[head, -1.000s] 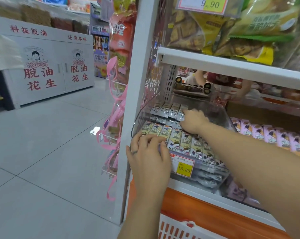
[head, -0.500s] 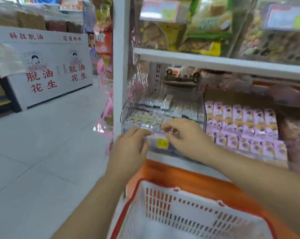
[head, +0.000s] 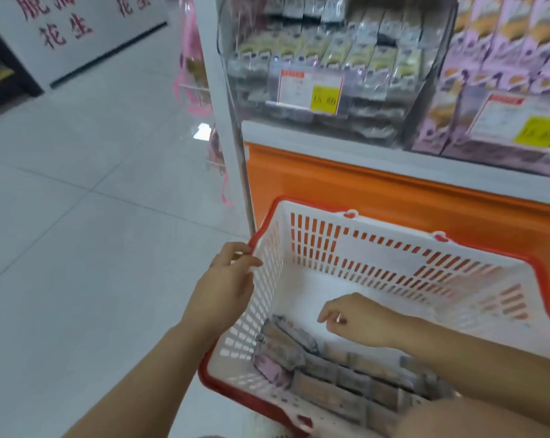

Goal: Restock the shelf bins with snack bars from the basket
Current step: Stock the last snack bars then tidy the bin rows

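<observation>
A white basket with a red rim (head: 393, 263) stands on the floor in front of the shelf. Several wrapped snack bars (head: 314, 365) lie heaped in its near left corner. My right hand (head: 359, 320) is inside the basket just above the bars, fingers loosely curled downward, and holds nothing that I can see. My left hand (head: 226, 286) is at the basket's left rim with relaxed fingers touching the edge. Above, a clear shelf bin (head: 330, 55) holds rows of green-grey bars behind a yellow price tag (head: 310, 91).
A second bin with pink bars (head: 504, 58) sits to the right of the first. Behind the basket is the orange shelf base (head: 393, 197). A white upright post (head: 223, 90) with pink hanging packs (head: 191, 58) marks the shelf's left end. To the left is tiled floor (head: 77, 216).
Both hands left the green-grey bars in the bin and came down. My right hand now reaches into the basket and my left is at its rim. The view tilted down.
</observation>
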Available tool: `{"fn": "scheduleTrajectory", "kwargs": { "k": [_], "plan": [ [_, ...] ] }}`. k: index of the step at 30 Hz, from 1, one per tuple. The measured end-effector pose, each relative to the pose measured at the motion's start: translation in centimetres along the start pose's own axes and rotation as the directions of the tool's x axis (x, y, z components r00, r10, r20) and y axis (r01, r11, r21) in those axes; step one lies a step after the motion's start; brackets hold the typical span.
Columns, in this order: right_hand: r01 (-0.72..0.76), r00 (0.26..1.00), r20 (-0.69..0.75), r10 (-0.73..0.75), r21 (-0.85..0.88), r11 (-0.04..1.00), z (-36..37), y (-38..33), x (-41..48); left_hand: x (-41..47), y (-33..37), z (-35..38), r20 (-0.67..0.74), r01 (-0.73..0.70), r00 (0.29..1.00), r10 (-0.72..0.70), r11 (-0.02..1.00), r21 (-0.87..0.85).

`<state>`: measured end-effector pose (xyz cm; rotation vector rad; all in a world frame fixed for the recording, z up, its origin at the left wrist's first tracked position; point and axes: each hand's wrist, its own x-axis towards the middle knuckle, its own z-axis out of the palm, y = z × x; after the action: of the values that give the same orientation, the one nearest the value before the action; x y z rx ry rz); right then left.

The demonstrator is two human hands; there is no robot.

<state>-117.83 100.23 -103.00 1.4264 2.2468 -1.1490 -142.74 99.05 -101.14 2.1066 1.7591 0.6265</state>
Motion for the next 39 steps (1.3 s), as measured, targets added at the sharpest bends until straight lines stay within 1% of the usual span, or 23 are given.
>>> {"fn": "scheduleTrajectory", "kwargs": {
  "k": [2, 4, 7, 11, 14, 16, 19, 21, 23, 24, 26, 28, 30, 33, 35, 37, 39],
  "plan": [
    [-0.017, 0.997, 0.077, 0.018, -0.009, 1.000, 1.6, 0.5, 1.4, -0.3, 0.0, 0.8, -0.013, 0.030, 0.999, -0.030, 0.999, -0.033],
    [-0.020, 0.992, 0.124, 0.020, -0.002, 1.000, 3.0, 0.4, 2.7, -0.3, 0.2, 1.0, -0.032, 0.046, 0.998, -0.048, 0.998, -0.053],
    [-0.038, 0.985, 0.169, 0.026, 0.071, 0.997, 5.0, -0.7, 4.5, -0.2, 0.1, 1.0, -0.051, 0.053, 0.997, -0.056, 0.996, -0.068],
    [-0.065, 0.986, 0.155, 0.056, 0.058, 0.996, 7.4, -1.9, 6.4, -0.2, 0.0, 1.1, -0.045, 0.044, 0.998, -0.047, 0.996, -0.075],
    [-0.094, 0.987, 0.138, 0.085, 0.060, 0.994, 7.6, -2.3, 6.9, -0.1, -0.1, 1.1, -0.042, 0.042, 0.998, -0.045, 0.996, -0.072],
    [-0.109, 0.988, 0.122, 0.096, 0.106, 0.988, 6.7, -2.2, 6.7, -0.1, -0.2, 1.1, -0.046, 0.036, 0.998, -0.038, 0.997, -0.061],
    [-0.158, 0.985, 0.114, 0.132, 0.254, 0.954, 4.1, -1.9, 5.3, -0.2, -0.2, 1.2, -0.036, 0.024, 0.999, -0.025, 0.999, -0.022],
    [-0.216, 0.976, 0.129, 0.178, 0.419, 0.882, 2.2, -1.7, 3.9, -0.2, -0.2, 0.8, 0.001, 0.005, 1.000, -0.005, 0.999, 0.034],
    [-0.255, 0.967, 0.141, 0.214, 0.615, 0.746, -0.1, -2.0, 2.2, 0.1, -0.2, -0.1, 0.065, -0.041, 0.997, 0.034, 0.992, 0.116],
    [-0.253, 0.966, 0.130, 0.224, 0.669, 0.699, -1.2, -2.2, 1.1, 0.5, -0.1, -0.9, 0.109, -0.052, 0.993, 0.036, 0.987, 0.151],
    [-0.226, 0.969, 0.086, 0.234, 0.694, 0.683, -3.6, -2.8, -1.1, 1.3, 0.9, -3.1, 0.236, -0.040, 0.972, -0.005, 0.982, 0.186],
    [-0.165, 0.976, 0.017, 0.217, 0.707, 0.688, -5.9, -3.9, -3.5, 2.3, 3.0, -6.0, 0.386, 0.014, 0.919, -0.082, 0.984, 0.176],
    [-0.099, 0.980, -0.044, 0.195, 0.741, 0.664, -8.0, -5.0, -5.9, 3.0, 6.5, -8.9, 0.453, 0.061, 0.886, -0.094, 0.994, 0.087],
    [0.010, 0.974, -0.145, 0.175, 0.796, 0.605, -10.8, -7.2, -9.8, 3.2, 12.0, -12.6, 0.518, 0.091, 0.856, -0.004, 0.986, -0.142],
    [0.074, 0.968, -0.187, 0.166, 0.848, 0.525, -12.2, -8.4, -12.0, 3.1, 14.6, -14.2, 0.543, 0.121, 0.839, 0.023, 0.966, -0.228],
    [0.132, 0.961, -0.215, 0.175, 0.910, 0.393, -13.1, -9.2, -13.8, 3.1, 16.3, -14.9, 0.493, 0.210, 0.870, 0.002, 0.903, -0.376],
    [0.183, 0.951, -0.244, 0.191, 0.939, 0.290, -13.7, -9.8, -15.2, 3.3, 17.4, -15.1, 0.340, 0.264, 0.938, -0.066, 0.772, -0.578]
  ]
}}
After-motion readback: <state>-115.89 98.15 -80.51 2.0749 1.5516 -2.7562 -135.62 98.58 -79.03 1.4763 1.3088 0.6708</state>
